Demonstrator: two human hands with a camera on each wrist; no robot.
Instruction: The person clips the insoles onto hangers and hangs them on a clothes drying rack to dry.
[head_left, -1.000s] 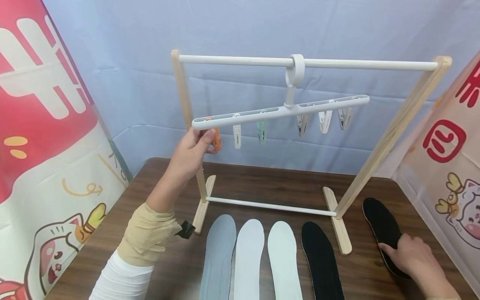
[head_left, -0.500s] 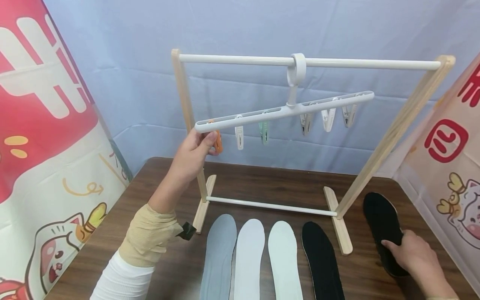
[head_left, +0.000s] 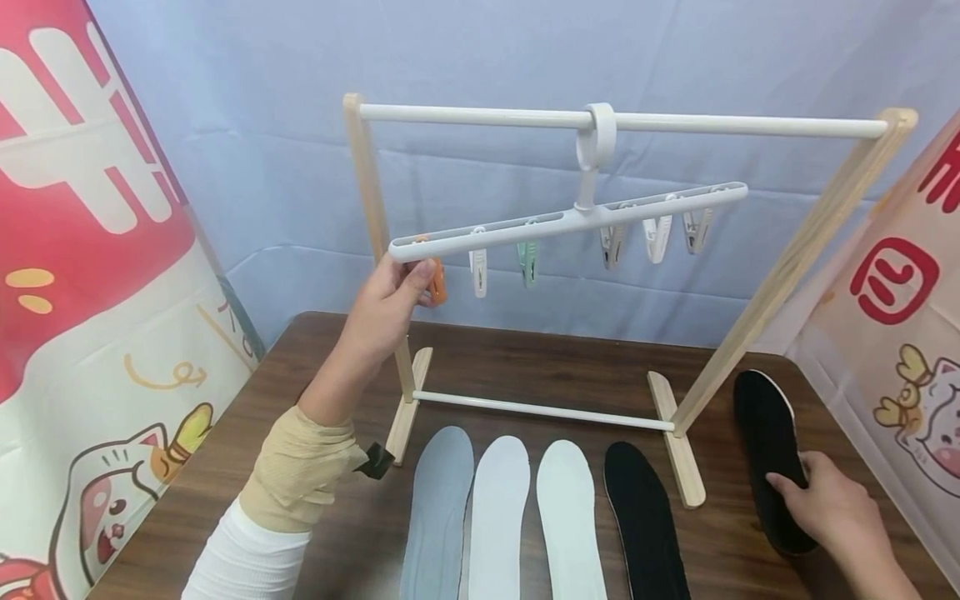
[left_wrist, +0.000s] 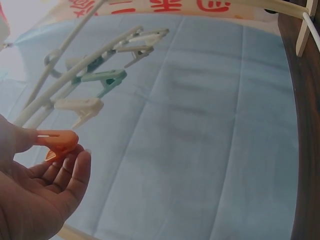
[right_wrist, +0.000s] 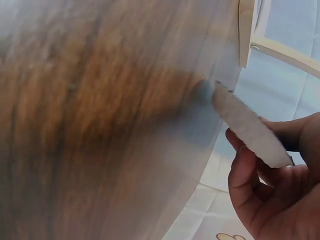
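My left hand (head_left: 381, 304) pinches an orange clothespin (head_left: 437, 282) at the left end of a white clip hanger (head_left: 540, 231). In the left wrist view, the thumb is on one side of the orange clip (left_wrist: 57, 138) and curled fingers on the other. The hanger tilts, its left end lower, and hooks over a rack's top bar. White, green and grey clips hang along it. At the right, my right hand (head_left: 836, 504) grips a black insole (head_left: 768, 450) by its edges; in the right wrist view its pale underside (right_wrist: 250, 127) shows, lifted off the table.
A grey insole (head_left: 441, 508), two white insoles (head_left: 500, 508) and another black insole (head_left: 647, 517) lie in a row on the brown table (head_left: 330, 500). The wooden rack (head_left: 795, 267) stands behind them, its feet on the table. A blue cloth (head_left: 480, 50) hangs behind.
My right hand has raised and tilted the black insole from the table. The left hand keeps its pinch on the orange clothespin; the hanger has shifted slightly.
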